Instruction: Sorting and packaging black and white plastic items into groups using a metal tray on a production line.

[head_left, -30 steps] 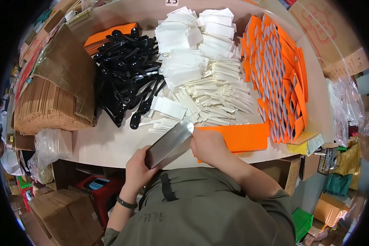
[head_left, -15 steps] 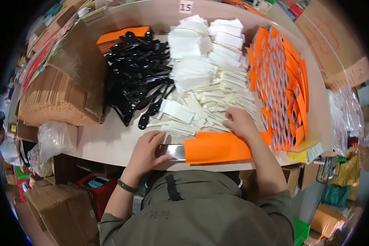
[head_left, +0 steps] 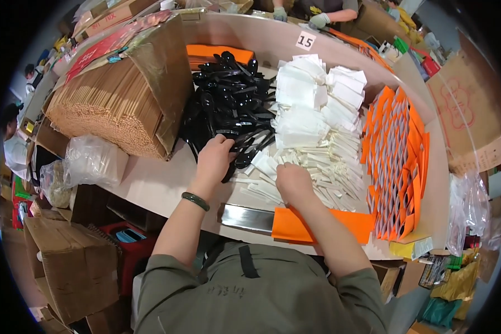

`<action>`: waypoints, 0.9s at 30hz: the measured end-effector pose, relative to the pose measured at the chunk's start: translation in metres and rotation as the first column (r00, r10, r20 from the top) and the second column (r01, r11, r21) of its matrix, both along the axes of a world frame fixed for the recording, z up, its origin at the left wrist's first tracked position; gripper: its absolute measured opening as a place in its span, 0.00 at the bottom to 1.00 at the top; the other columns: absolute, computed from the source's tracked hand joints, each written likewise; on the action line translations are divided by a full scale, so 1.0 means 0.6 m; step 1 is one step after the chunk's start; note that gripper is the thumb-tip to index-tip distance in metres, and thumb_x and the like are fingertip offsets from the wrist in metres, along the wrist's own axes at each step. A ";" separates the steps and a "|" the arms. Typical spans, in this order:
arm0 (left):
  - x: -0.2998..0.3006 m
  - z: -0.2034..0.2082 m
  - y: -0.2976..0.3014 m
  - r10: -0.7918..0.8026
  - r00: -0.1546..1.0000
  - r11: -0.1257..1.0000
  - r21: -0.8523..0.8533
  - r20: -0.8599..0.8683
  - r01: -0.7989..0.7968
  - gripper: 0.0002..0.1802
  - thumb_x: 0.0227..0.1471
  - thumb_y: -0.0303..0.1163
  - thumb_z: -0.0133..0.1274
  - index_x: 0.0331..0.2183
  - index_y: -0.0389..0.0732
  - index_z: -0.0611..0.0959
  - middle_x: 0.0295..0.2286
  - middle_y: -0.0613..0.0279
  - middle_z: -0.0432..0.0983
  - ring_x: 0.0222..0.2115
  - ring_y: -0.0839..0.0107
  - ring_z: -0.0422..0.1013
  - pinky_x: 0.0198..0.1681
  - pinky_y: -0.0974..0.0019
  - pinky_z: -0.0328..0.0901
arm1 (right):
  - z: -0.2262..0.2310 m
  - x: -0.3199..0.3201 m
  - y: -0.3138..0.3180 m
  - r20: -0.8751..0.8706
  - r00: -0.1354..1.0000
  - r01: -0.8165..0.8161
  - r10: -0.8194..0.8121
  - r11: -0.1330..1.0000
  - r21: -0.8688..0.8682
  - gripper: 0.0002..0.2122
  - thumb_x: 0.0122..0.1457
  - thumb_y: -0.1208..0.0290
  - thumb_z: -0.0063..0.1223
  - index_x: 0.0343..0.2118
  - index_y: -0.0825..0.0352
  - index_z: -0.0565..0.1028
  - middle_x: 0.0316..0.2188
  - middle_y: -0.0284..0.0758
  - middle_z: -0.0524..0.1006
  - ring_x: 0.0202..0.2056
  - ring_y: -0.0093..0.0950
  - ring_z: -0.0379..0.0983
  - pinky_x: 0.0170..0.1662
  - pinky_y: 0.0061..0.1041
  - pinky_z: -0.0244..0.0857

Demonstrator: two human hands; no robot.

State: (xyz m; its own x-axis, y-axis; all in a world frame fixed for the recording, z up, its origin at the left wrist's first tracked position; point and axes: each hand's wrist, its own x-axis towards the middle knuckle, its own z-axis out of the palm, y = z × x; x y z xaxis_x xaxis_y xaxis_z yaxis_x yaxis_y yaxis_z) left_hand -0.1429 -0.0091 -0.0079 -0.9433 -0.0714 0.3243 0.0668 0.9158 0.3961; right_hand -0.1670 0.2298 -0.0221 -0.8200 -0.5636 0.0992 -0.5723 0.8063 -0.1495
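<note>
My left hand (head_left: 214, 160) reaches to the near edge of a heap of black plastic spoons (head_left: 231, 100), its fingers closed round one spoon, mostly hidden under the hand. Over the thin white paper packets (head_left: 337, 167), my right hand (head_left: 294, 182) is curled shut; whatever its fingertips pinch is hidden. A white folded packet (head_left: 266, 163) lies between the hands. Below them, at the table's front edge, rests an orange sleeve (head_left: 345, 224), crossed by my right forearm. A shiny metal plate (head_left: 247, 217) sticks out of its left end.
White napkins (head_left: 300, 128) lie in piles behind the packets. Orange pouches (head_left: 392, 167) stand in overlapping rows at right. A cardboard box (head_left: 170, 83) packed with thin wooden sticks (head_left: 106, 117) takes up the left. Another person's gloved hands (head_left: 319, 21) show beyond the back wall.
My left hand has let go of the metal plate and moved up to the spoons. My right hand has shifted left over the packets. The view has turned, showing a person at the back.
</note>
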 end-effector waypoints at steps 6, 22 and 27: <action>0.005 0.006 -0.029 -0.063 0.998 0.997 -0.031 0.029 0.064 0.04 0.49 0.29 0.57 0.31 0.42 0.83 0.28 0.59 0.74 0.32 0.57 0.74 0.36 0.57 0.69 | 0.083 0.034 0.001 0.255 0.967 0.040 0.027 0.967 -0.253 0.06 0.52 0.70 0.50 0.23 0.66 0.75 0.25 0.41 0.75 0.31 0.41 0.75 0.34 0.39 0.69; 0.183 0.051 0.021 -0.100 0.992 0.883 0.466 0.073 0.055 0.04 0.48 0.22 0.58 0.31 0.37 0.81 0.26 0.57 0.74 0.26 0.60 0.71 0.30 0.65 0.66 | 0.062 0.164 -0.007 0.191 0.933 -0.227 0.304 0.912 -0.342 0.07 0.54 0.72 0.57 0.35 0.68 0.75 0.30 0.39 0.74 0.35 0.41 0.72 0.37 0.38 0.67; 0.205 0.011 0.054 -0.428 0.884 0.826 0.480 0.189 0.296 0.09 0.36 0.20 0.59 0.25 0.41 0.79 0.28 0.59 0.75 0.30 0.63 0.73 0.33 0.61 0.68 | 0.080 0.175 0.052 -0.164 0.914 -0.405 0.371 0.836 -0.369 0.13 0.54 0.74 0.56 0.44 0.68 0.76 0.43 0.41 0.77 0.45 0.38 0.74 0.47 0.37 0.66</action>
State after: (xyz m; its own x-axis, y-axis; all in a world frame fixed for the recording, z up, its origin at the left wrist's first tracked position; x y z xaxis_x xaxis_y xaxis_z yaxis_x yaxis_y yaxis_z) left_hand -0.0201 0.0235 -0.0011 -0.9722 0.2249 0.0648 0.1873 0.5817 0.7916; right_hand -0.0623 0.2608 0.0259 -0.5211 -0.7355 0.4330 -0.8501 0.4019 -0.3404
